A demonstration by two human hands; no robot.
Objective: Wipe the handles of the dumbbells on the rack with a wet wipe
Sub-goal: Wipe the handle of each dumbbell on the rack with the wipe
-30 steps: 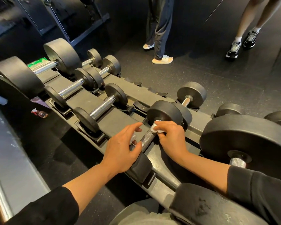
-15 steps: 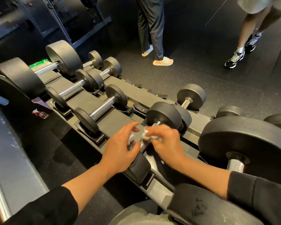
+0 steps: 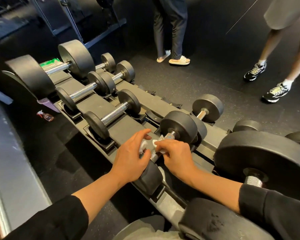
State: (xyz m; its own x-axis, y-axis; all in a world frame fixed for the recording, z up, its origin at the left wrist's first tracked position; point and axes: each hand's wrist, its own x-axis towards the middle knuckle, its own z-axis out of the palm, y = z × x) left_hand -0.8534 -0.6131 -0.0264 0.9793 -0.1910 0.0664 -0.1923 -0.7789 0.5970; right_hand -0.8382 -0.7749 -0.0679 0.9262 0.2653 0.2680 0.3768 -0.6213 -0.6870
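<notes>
Both hands meet over the handle (image 3: 161, 146) of the near dumbbell (image 3: 178, 129) on the rack (image 3: 125, 129). The left hand (image 3: 133, 158) pinches a wad of wipe (image 3: 143, 145) between thumb and curled fingers just left of the bar, and the right hand (image 3: 176, 153) has its fingers (image 3: 160, 144) clamped on more wipe against the bar's right side. The handle runs away from the fingers toward the far head, directly between the two hands. The right looks slightly nearer, so I'd guess the next stroke slides along that axis.

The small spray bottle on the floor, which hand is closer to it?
Left. The left hand is at the handle's left side, toward the spray bottle. The right hand is across the handle, farther away, pinching the wipe.
</notes>
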